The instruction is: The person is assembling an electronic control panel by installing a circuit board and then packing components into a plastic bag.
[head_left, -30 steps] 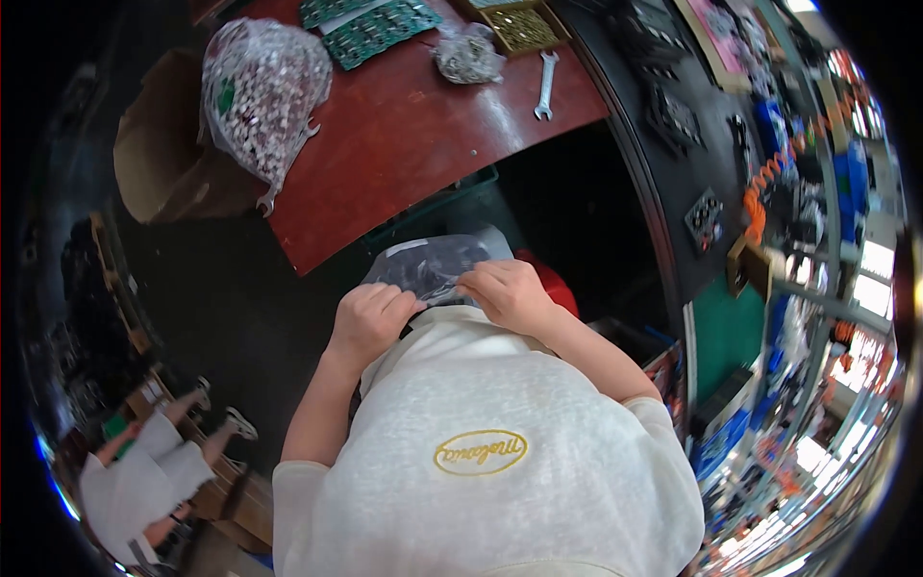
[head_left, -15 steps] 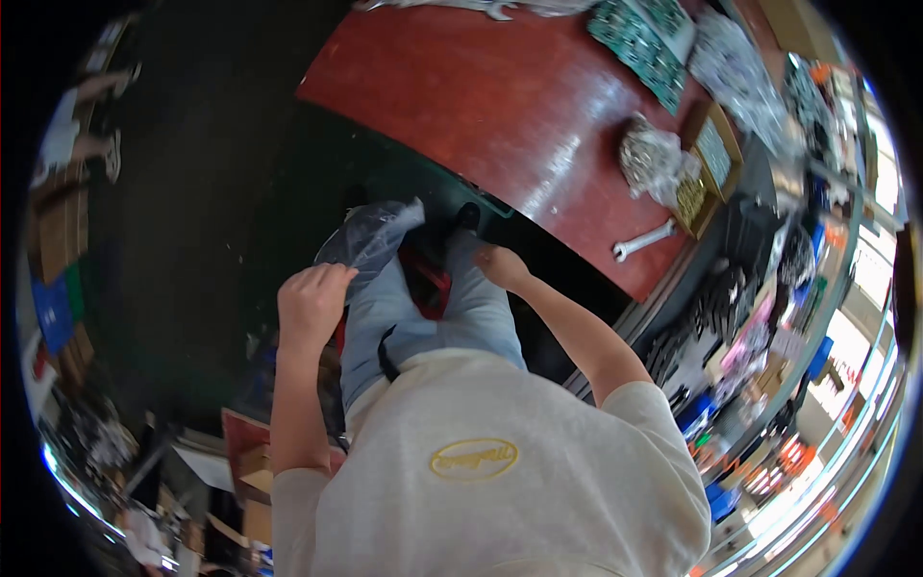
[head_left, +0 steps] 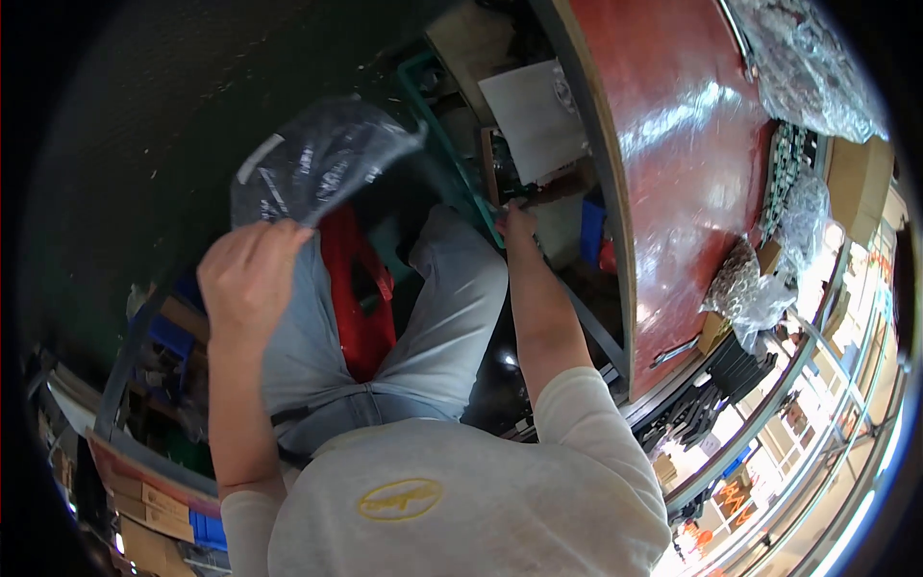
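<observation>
My left hand (head_left: 252,274) is closed on the gathered edge of a clear plastic bag (head_left: 332,159), which hangs out in front of my left knee and looks thin and crumpled. What the bag holds, if anything, I cannot make out. Under the table, my right hand (head_left: 517,223) reaches down to the rim of a green plastic crate (head_left: 444,159). Its fingers look curled at that rim, partly hidden. Beside the crate lies a white sheet (head_left: 534,120).
Close on my right stands the red-topped table (head_left: 673,163), its edge beside my right arm. Clear plastic bags (head_left: 806,226), a bag of small parts (head_left: 735,279) and a wrench (head_left: 675,352) lie on it. Between my legs shows a red stool (head_left: 356,298).
My body and view have turned left and leaned down, so the table now stands to my right. My right hand has gone from my knee to the green crate. The left keeps the bag.
</observation>
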{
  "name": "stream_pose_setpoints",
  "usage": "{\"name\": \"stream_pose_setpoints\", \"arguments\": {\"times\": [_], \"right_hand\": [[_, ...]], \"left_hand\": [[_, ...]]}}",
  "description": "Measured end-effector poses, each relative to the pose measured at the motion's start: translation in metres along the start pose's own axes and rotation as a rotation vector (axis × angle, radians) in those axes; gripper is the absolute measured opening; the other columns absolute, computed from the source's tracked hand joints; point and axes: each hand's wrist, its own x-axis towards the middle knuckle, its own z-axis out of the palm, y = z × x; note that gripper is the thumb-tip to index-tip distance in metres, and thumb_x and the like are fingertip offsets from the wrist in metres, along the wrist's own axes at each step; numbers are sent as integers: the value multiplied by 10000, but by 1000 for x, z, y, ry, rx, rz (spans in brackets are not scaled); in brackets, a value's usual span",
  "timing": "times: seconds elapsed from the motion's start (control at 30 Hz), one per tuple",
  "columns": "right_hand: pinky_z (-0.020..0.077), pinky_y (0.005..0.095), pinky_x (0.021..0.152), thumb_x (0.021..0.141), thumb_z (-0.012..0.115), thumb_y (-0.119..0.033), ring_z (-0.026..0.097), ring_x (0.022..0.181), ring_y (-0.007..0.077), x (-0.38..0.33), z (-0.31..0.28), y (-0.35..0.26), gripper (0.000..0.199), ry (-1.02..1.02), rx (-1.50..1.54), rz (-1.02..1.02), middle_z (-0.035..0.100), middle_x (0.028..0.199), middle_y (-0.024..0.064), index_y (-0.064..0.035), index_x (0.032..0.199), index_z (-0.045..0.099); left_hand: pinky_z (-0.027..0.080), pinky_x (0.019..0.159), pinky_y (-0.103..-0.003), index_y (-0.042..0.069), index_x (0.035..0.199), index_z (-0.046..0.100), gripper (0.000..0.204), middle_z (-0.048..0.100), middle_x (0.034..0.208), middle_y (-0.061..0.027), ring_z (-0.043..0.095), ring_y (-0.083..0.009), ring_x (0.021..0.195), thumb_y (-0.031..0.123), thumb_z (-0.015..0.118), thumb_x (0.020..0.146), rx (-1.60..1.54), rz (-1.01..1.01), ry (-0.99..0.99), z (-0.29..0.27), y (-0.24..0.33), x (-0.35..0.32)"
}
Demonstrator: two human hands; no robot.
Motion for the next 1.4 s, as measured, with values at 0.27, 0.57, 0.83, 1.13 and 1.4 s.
{"name": "stream_pose_setpoints", "arguments": {"times": [0.27,0.57,0.83,1.13,1.4], "right_hand": [[418,307,408,807,612,-109,562,566,196,-16,-41,1,131,-149,168,-54,563,651,108,12,809,561],[395,288,423,756,605,-66,519,490,176,-105,-4,-28,111,-168,814,-207,561,638,93,16,719,540],[460,369,592,768,602,-63,580,643,282,-115,38,-63,158,334,747,-845,593,707,171,31,868,526],[459,492,706,762,572,-64,566,814,439,-112,10,-116,174,343,619,-940,602,810,253,27,906,536],[474,326,636,718,610,-100,599,691,212,-139,37,-4,172,-21,881,-138,621,744,137,48,804,594]], "left_hand": [[481,571,-328,-22,796,612,89,626,732,-131,607,-270,633,51,662,789,-35,-42,55,40,-38,-38],[487,630,-336,3,851,640,96,648,804,-137,623,-277,701,94,610,846,25,-28,-63,93,-47,-80],[484,623,-362,17,845,640,119,653,807,-128,617,-288,699,129,602,853,122,91,-130,101,-45,-89],[463,594,-350,11,862,635,162,633,773,-145,601,-289,662,157,568,881,120,15,-165,104,-26,-86],[450,572,-373,14,847,631,181,616,755,-156,584,-315,640,182,572,879,259,50,-198,91,-34,-86]]}}
